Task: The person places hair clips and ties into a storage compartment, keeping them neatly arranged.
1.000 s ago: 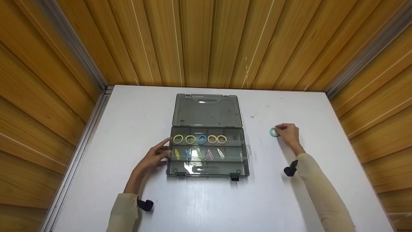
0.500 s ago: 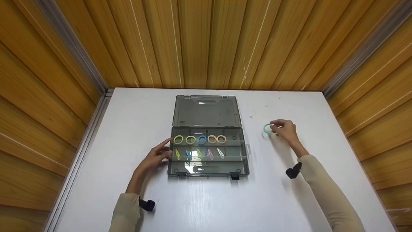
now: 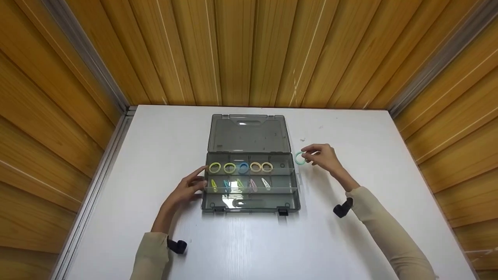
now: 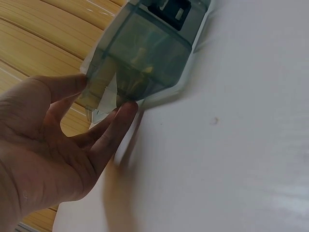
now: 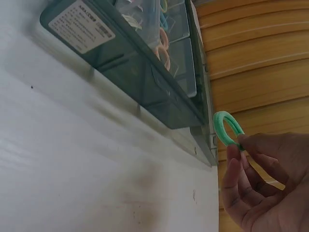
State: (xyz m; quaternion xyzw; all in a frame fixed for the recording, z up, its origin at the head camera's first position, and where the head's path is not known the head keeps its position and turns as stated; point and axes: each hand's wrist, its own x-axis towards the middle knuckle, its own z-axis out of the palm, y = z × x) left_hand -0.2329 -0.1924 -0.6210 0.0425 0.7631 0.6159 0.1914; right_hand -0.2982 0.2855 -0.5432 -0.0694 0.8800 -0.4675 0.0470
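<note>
A mint-green hair tie [image 5: 223, 127] is pinched between the thumb and fingertips of my right hand [image 3: 322, 158], raised just beyond the right wall of a grey see-through storage box [image 3: 249, 203]. My left hand [image 3: 187, 190] touches the box's left side with its fingertips, fingers mostly straight; the left wrist view shows thumb and fingers against that end wall. In the back row lie several hair ties: two yellow-green ones, a blue hair tie [image 3: 243, 168] and two cream ones. The middle row holds several snap hair clips, among them a white clip [image 3: 266, 184].
The box lid [image 3: 249, 136] lies folded back behind the box. Two black latches stick out at its front edge, one of them the right latch [image 3: 283, 212]. Wood-look panels [image 3: 233, 54] wall in the white table [image 3: 249, 249] at the back and sides.
My right hand has lifted the mint-green hair tie and carried it left, from the right part of the table to the box's right edge. The left hand stays at the box.
</note>
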